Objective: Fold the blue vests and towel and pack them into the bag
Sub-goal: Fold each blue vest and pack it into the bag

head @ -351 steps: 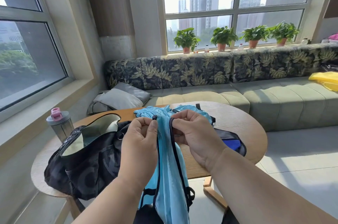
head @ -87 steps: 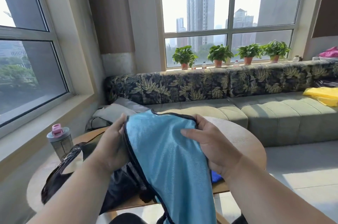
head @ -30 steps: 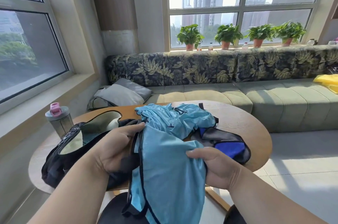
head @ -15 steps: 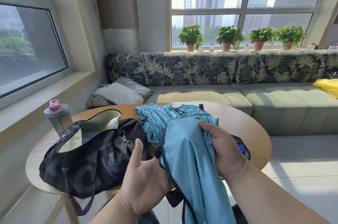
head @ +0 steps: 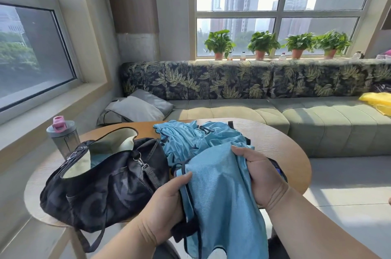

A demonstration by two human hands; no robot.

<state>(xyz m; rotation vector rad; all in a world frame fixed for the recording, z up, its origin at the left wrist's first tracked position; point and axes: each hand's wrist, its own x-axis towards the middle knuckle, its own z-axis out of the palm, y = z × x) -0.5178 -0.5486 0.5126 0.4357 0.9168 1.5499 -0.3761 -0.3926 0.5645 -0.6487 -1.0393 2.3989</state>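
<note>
Both hands hold the blue vest (head: 220, 191) above the table's near edge, left hand (head: 163, 205) pinching its dark-trimmed edge, right hand (head: 260, 172) clutching bunched cloth; the open black bag (head: 101, 182) lies just left.

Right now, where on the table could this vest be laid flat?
Bare wood on the table right of the vest pile, and a strip behind the bag. The middle is crowded; both hands grip the vest.
</note>
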